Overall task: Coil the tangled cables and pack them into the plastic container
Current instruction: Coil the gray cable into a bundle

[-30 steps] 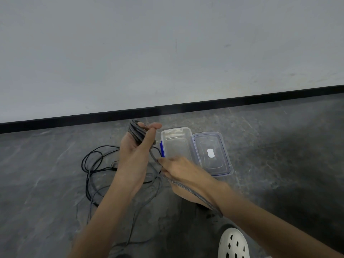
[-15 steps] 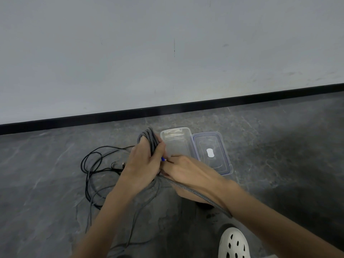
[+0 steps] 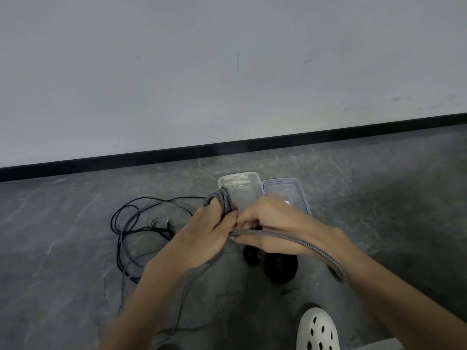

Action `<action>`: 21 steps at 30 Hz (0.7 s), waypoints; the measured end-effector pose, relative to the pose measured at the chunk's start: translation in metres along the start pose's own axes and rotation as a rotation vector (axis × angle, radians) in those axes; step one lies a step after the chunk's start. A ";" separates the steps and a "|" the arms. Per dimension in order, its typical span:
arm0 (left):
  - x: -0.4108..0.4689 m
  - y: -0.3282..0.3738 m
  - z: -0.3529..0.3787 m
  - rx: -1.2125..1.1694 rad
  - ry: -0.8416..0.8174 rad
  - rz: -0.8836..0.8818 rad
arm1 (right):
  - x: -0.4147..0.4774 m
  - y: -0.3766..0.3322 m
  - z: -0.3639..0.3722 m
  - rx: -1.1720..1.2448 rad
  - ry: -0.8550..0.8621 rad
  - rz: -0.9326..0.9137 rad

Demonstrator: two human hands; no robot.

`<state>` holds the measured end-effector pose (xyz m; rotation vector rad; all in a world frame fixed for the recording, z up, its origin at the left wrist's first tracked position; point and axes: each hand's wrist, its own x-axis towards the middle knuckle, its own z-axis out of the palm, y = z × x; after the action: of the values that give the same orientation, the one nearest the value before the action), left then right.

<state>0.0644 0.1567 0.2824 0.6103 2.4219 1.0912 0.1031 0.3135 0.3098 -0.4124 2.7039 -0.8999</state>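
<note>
Left hand (image 3: 204,237) clasped the grey braided cable (image 3: 220,201) coil; right hand (image 3: 274,222) pinched its tail. Judgement: wrap snugly, loops even, to fit the plastic container (image 3: 238,174).

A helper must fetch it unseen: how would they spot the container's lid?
Below the black skirting board, on the floor, sits an open clear container. The lid lies flat beside it on its right, partly behind the right hand; unlike the container, it has a bluish rim.
</note>
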 end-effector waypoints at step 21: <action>0.005 -0.005 0.012 0.211 0.238 0.040 | 0.002 0.008 0.005 0.151 0.129 0.331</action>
<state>0.0656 0.1637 0.2699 0.6282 2.7666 0.9792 0.1019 0.3159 0.3007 0.1261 2.6790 -1.0510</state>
